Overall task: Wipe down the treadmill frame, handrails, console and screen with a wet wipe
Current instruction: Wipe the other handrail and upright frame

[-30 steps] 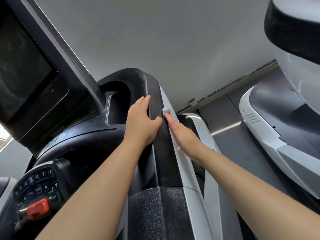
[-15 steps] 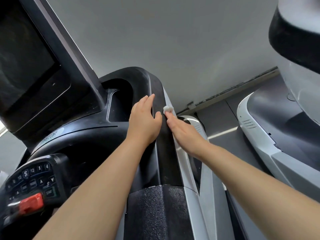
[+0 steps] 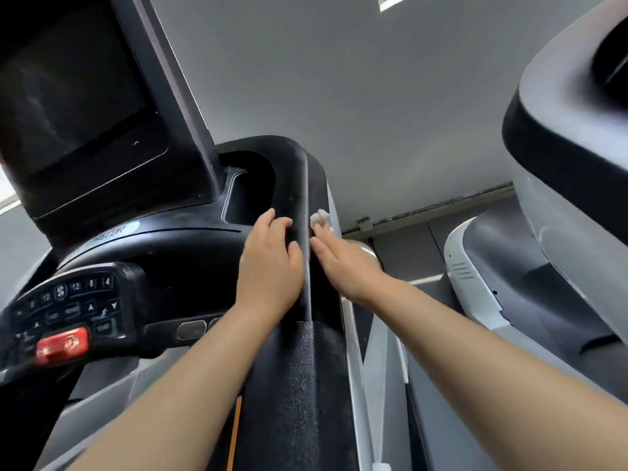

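Observation:
The black treadmill handrail (image 3: 299,368) runs up the middle of the view towards the console (image 3: 170,253) and the dark screen (image 3: 68,96). My left hand (image 3: 272,266) rests flat on the rail's inner side, fingers straight and thumb lying over the top edge. My right hand (image 3: 346,266) lies flat along the rail's outer side. Its straight fingers press a small crumpled white wipe (image 3: 320,218) against the rail near the grey trim. Most of the wipe is hidden under the fingertips.
A keypad (image 3: 68,300) with a red stop button (image 3: 63,345) sits at the lower left. A second white and grey treadmill (image 3: 475,283) stands close on the right, with its console (image 3: 560,130) overhanging. A grey wall fills the background.
My right hand has slid the wipe a little further up the outer side of the rail. My left hand stays on the inner side. The view has pulled back, showing more keypad.

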`<action>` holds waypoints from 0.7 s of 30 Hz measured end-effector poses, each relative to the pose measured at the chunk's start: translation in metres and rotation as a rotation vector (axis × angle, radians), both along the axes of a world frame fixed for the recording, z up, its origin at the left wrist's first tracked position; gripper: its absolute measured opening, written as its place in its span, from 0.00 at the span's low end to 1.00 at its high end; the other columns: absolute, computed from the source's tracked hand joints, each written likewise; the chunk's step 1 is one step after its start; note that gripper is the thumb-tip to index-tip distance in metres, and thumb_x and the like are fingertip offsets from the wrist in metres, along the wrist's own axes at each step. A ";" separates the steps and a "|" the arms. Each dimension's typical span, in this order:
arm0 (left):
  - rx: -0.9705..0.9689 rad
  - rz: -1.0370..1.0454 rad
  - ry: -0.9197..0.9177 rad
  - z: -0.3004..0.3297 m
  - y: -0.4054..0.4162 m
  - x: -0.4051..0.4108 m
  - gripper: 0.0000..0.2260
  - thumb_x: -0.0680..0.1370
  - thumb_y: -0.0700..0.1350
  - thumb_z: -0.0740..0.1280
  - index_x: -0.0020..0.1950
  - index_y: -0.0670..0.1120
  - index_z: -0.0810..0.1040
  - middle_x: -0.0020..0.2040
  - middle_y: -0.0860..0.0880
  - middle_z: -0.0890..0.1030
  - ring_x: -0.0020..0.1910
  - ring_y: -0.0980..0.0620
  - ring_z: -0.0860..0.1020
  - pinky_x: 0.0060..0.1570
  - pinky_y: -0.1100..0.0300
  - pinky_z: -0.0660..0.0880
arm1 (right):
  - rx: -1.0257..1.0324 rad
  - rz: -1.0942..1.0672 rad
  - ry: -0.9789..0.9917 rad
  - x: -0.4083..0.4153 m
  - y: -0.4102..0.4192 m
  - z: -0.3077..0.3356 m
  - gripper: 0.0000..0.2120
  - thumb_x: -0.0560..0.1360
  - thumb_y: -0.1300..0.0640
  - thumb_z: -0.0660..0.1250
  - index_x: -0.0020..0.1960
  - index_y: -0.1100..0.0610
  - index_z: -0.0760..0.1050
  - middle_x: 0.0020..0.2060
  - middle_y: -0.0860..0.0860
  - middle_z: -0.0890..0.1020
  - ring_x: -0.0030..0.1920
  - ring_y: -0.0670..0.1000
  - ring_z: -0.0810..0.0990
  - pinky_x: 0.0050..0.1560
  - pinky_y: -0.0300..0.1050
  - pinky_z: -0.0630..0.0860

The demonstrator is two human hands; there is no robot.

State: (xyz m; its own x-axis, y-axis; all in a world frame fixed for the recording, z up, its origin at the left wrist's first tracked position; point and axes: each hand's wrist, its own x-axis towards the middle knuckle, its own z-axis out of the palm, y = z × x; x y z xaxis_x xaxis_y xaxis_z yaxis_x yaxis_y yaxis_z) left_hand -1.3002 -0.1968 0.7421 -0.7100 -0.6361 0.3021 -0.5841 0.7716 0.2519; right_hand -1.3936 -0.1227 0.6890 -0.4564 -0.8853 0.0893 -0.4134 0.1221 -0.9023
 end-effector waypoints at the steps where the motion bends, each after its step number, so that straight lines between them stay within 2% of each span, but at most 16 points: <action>1: 0.018 0.024 -0.031 -0.006 0.010 0.013 0.18 0.78 0.40 0.60 0.68 0.40 0.69 0.73 0.41 0.62 0.73 0.45 0.60 0.69 0.57 0.54 | -0.032 0.024 -0.014 0.013 0.017 -0.007 0.24 0.83 0.52 0.47 0.78 0.51 0.48 0.76 0.43 0.47 0.76 0.44 0.49 0.73 0.40 0.50; 3: 0.062 0.061 -0.065 -0.018 0.029 0.033 0.21 0.80 0.44 0.59 0.72 0.40 0.64 0.75 0.42 0.60 0.74 0.46 0.57 0.70 0.57 0.52 | -0.088 0.076 -0.008 0.043 0.054 -0.019 0.24 0.83 0.51 0.49 0.77 0.49 0.46 0.75 0.40 0.46 0.74 0.37 0.44 0.73 0.33 0.44; 5: 0.100 0.075 -0.022 -0.025 0.037 0.039 0.22 0.80 0.45 0.59 0.73 0.40 0.62 0.74 0.42 0.61 0.74 0.46 0.57 0.71 0.58 0.51 | -0.125 0.096 0.010 0.058 0.069 -0.026 0.25 0.81 0.47 0.47 0.76 0.46 0.44 0.75 0.38 0.44 0.73 0.34 0.42 0.72 0.32 0.41; 9: 0.108 0.082 0.012 -0.021 0.035 0.033 0.22 0.78 0.43 0.62 0.70 0.37 0.65 0.70 0.41 0.66 0.71 0.45 0.61 0.70 0.58 0.54 | -0.083 0.081 -0.023 0.029 0.024 0.002 0.22 0.83 0.54 0.48 0.77 0.52 0.52 0.77 0.45 0.50 0.75 0.42 0.47 0.70 0.32 0.46; 13: 0.149 0.091 0.044 -0.018 0.038 0.035 0.22 0.78 0.42 0.62 0.71 0.38 0.65 0.70 0.43 0.66 0.71 0.46 0.61 0.69 0.60 0.55 | -0.029 0.044 0.133 0.008 -0.011 0.032 0.19 0.84 0.57 0.47 0.74 0.57 0.61 0.75 0.50 0.59 0.73 0.49 0.55 0.63 0.37 0.55; 17: 0.206 0.100 0.089 -0.016 0.038 0.035 0.19 0.76 0.38 0.62 0.67 0.37 0.68 0.68 0.40 0.68 0.68 0.43 0.65 0.68 0.54 0.60 | -0.072 0.122 0.251 0.027 0.026 0.015 0.20 0.83 0.54 0.48 0.74 0.54 0.62 0.75 0.45 0.58 0.74 0.43 0.53 0.73 0.44 0.52; 19: 0.231 0.107 0.098 -0.016 0.038 0.035 0.18 0.75 0.38 0.62 0.65 0.37 0.68 0.66 0.40 0.68 0.66 0.42 0.65 0.66 0.52 0.61 | -0.067 0.180 0.310 0.027 0.037 0.006 0.23 0.82 0.48 0.45 0.75 0.49 0.58 0.76 0.43 0.55 0.75 0.42 0.49 0.75 0.42 0.47; 21: 0.212 0.103 0.102 -0.018 0.039 0.035 0.20 0.76 0.38 0.62 0.67 0.37 0.67 0.68 0.41 0.67 0.68 0.42 0.64 0.68 0.53 0.60 | 0.007 0.224 0.373 0.008 0.022 0.011 0.22 0.83 0.50 0.44 0.75 0.49 0.58 0.76 0.43 0.55 0.76 0.42 0.49 0.73 0.40 0.44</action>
State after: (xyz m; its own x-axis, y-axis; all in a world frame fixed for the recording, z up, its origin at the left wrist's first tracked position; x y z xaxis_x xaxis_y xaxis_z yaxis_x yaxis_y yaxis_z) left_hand -1.2651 -0.1579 0.7245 -0.6110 -0.7600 0.2216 -0.6198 0.6334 0.4633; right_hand -1.3857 -0.1008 0.6998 -0.1906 -0.9600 0.2053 -0.7283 -0.0019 -0.6853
